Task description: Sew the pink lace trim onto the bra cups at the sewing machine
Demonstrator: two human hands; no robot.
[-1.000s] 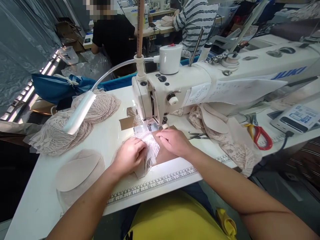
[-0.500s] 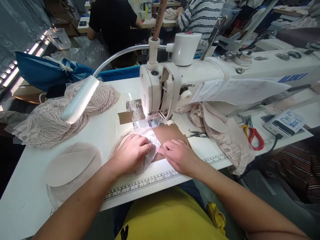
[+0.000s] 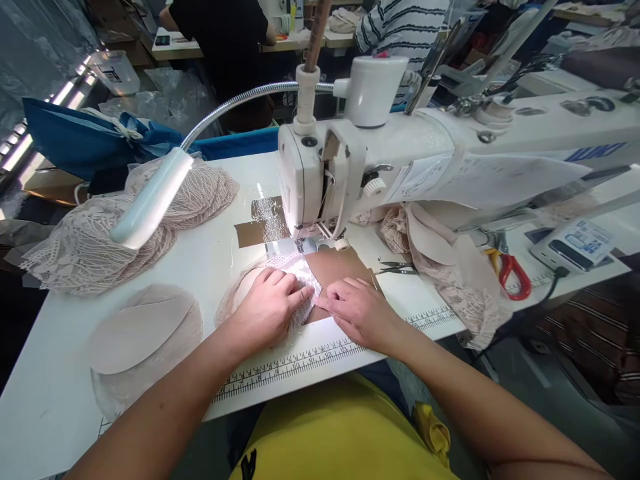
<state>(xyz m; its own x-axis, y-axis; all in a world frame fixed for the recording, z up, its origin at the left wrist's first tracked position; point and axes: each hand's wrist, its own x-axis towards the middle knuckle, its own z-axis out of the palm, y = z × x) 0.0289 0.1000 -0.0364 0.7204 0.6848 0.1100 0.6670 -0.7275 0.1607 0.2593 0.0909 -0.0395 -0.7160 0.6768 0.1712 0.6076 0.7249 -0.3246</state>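
A white lace piece lies over a beige fabric cup just in front of the needle area of the sewing machine. My left hand presses down on it with curled fingers, its thumb reaching right along the lace. At the lace's right edge, my right hand has its fingers closed, thumb and index finger pinching the tip. Under the right fingers is a brown sheet taped to the table. The lace part under my left palm is hidden.
A beige oval cup piece lies at left, with stacked lace pieces behind it and a lamp above. Small snips, beige lace fabric and red-handled scissors lie right. A ruler strip runs along the front edge.
My left thumb has straightened and reaches farther right and up over the lace. The left hand has shifted slightly; my right hand stays at the edge. The camera view has moved a little.
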